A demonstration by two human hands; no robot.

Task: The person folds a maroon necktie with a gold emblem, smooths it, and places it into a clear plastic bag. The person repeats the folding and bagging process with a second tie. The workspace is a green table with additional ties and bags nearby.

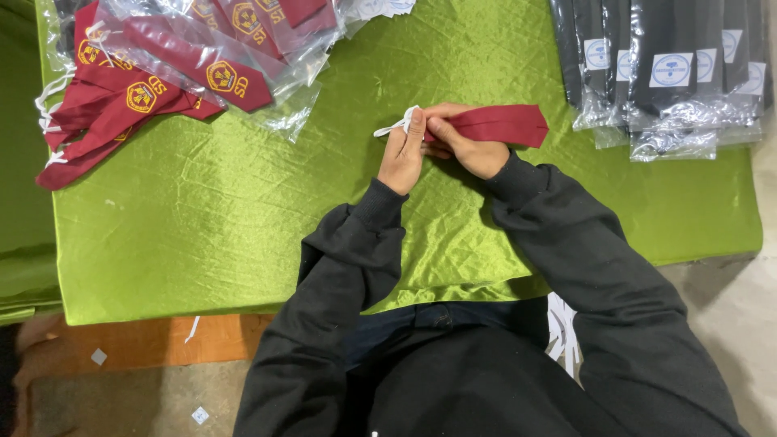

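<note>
A person in a black long-sleeved top works a small maroon necktie [502, 124] at a table draped in shiny green cloth [243, 226], the tie lying flat near the middle of the cloth, well apart from the stock on either side. The left hand [402, 154] rests palm-down with its fingers pressed together and the fingertips closed on the tie's narrow end, where a white elastic strap [392, 126] pokes out to the left. The right hand [463, 146] curls inward beside it, fingers bunched and pinching the fabric just behind that end; the thumbs touch or nearly touch. Both forearms angle in from the body and the wrists sit low on the cloth.

Handled well, this step likely wants the fabric kept flat and taut, the strap drawn gently so the knot end does not twist.

At far left lies a heap of maroon ties with yellow embroidered badges [121, 97], some in clear bags; at far right, a row of bagged dark ties [664, 73].
</note>
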